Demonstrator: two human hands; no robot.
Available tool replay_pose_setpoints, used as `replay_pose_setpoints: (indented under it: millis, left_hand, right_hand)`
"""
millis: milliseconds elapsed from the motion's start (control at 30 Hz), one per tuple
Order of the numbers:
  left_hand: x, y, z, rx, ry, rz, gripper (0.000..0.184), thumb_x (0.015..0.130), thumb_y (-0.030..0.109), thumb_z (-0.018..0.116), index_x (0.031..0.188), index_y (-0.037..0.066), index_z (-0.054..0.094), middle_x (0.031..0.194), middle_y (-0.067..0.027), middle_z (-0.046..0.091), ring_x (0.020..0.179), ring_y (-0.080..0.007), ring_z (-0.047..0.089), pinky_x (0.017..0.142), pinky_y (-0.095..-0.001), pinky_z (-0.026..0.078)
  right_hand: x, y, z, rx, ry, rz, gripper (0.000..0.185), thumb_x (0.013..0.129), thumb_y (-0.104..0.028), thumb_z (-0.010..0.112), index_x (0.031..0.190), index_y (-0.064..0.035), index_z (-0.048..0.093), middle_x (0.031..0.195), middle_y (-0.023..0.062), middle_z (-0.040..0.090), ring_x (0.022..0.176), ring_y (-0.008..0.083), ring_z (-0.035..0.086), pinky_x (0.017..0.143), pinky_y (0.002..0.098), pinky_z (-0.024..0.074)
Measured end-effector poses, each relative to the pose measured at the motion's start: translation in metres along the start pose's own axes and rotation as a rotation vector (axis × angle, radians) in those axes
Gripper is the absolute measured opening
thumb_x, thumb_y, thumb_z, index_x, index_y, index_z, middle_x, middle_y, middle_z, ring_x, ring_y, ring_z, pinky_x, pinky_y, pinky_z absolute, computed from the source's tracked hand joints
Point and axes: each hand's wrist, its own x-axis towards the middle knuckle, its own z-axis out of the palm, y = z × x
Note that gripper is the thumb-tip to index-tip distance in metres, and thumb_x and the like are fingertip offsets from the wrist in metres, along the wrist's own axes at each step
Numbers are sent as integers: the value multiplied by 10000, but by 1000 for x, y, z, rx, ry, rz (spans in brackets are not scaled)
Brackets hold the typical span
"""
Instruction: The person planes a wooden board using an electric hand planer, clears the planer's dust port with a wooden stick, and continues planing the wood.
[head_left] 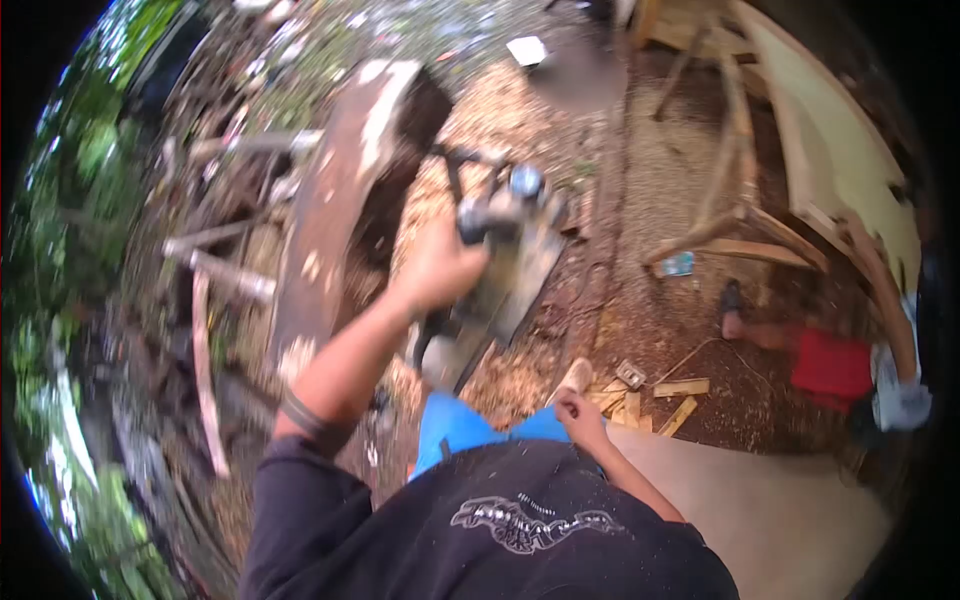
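Note:
My left hand [440,268] is closed on the handle of a power tool [515,265] with a broad flat base, blurred by motion. The tool hangs tilted above wood shavings, just right of a thick, rough timber beam [325,215]. My right hand [580,415] is near my thigh, its fingers curled in and nothing visible in them. Beneath that hand is part of a light-coloured shoe [575,376].
Short wood offcuts [680,388] and a thin cord lie right of my feet. A wooden trestle [735,225] stands at the upper right beside a large pale board [840,150]. Another person's arm [885,285] touches the board. Branch supports [205,350] stand at the left.

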Motion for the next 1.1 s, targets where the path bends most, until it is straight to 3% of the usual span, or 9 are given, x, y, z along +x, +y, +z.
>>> replay_pose_setpoints:
  millis: [67, 233, 333, 433, 500, 667, 767, 900, 1100]
  left_hand:
    - [1, -15, -33, -92, 131, -17, 328, 722, 21, 560, 1033, 8, 664, 612, -10, 574, 484, -86, 517, 449, -255, 423]
    - [-43, 15, -140, -195, 339, -125, 176, 775, 99, 654, 887, -37, 640, 624, -44, 590, 486, -111, 555, 458, -244, 465]
    - [-78, 27, -193, -309, 525, -162, 121, 780, 87, 663, 793, -20, 609, 618, -56, 594, 482, -137, 570, 453, -260, 475]
    - [-116, 11, -251, -345, 538, -205, 196, 797, 139, 667, 895, -27, 629, 661, -47, 604, 547, -109, 583, 534, -240, 500]
    - [-144, -1, -274, -308, 563, -256, 249, 794, 163, 664, 926, -45, 628, 668, -34, 595, 554, -99, 568, 541, -238, 491]
    - [-195, -58, -269, -100, 625, -420, 206, 733, 92, 639, 902, -26, 623, 661, -11, 570, 555, -74, 532, 503, -218, 421]
    - [-214, -113, -253, -20, 626, -481, 177, 723, 50, 620, 891, -7, 627, 676, 12, 561, 561, -51, 501, 501, -226, 403]
    - [-225, -174, -232, 25, 501, -436, 163, 702, 35, 642, 856, 7, 597, 671, 6, 556, 540, -65, 505, 500, -229, 410]
    - [-197, -203, -211, 31, 364, -495, 444, 795, 420, 725, 862, -6, 616, 592, 38, 518, 510, -43, 474, 462, -227, 376]
  right_hand:
    - [14, 23, 40, -191, -295, -32, 484, 793, -312, 694, 1167, -27, 578, 994, 177, 623, 928, 325, 605, 799, 410, 479]
    - [91, -61, 144, -283, -19, -492, 996, 677, -377, 783, 1442, -60, 229, 1435, 157, 351, 1285, 335, 389, 1086, 439, 279]
    - [117, -112, 209, -188, -490, -612, 1014, 604, -355, 792, 1432, -77, 278, 1420, 178, 377, 1317, 343, 348, 1092, 443, 258]
    - [129, -117, 263, -314, -1138, -560, 489, 705, -401, 728, 1066, -81, 653, 959, 163, 669, 925, 334, 629, 848, 432, 474]
    - [127, -74, 266, -423, -1030, -748, 361, 790, -408, 652, 921, -74, 701, 842, 173, 676, 807, 352, 650, 753, 431, 510]
    - [157, 35, 91, -664, -643, -509, 279, 811, -340, 618, 924, -96, 692, 868, 147, 650, 902, 322, 607, 889, 441, 431]
    - [145, 13, -17, -721, -625, -376, 230, 772, -286, 678, 816, -70, 615, 830, 101, 612, 899, 301, 584, 1000, 492, 360]
    - [122, -62, -62, -527, -337, -366, 127, 703, -51, 640, 763, -35, 530, 759, 134, 513, 800, 334, 536, 759, 425, 444]
    - [110, -140, -41, -343, -267, -421, 179, 673, 7, 618, 727, -20, 449, 707, 153, 433, 702, 335, 466, 621, 408, 373]
